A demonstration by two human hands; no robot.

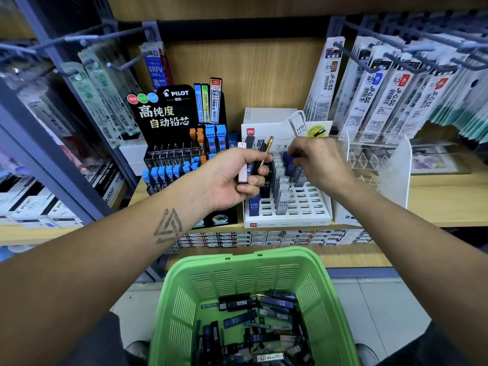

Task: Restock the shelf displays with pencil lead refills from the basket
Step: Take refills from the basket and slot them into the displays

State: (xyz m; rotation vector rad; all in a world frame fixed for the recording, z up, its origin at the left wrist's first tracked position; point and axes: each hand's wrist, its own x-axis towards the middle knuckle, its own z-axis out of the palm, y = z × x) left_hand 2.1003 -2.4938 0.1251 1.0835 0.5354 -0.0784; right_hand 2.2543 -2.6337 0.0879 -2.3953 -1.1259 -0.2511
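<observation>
With the left hand (232, 178) clenched around several lead refills (252, 165) just left of the white display tray (317, 207), the right hand (317, 162) pinched a blue refill (290, 157) over its slots, risking knocking upright neighbours over.

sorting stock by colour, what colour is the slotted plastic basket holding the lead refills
Bright green slotted plastic basket, clearest in the head view, bottom centre.

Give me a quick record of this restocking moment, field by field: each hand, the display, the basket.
left hand: holds several lead refill cases, one pink, others dark
right hand: grip pinches a dark blue refill case at the display's back rows
white slotted cardboard display: partly filled, front slots empty
green plastic basket: loose refill cases on its bottom
</observation>
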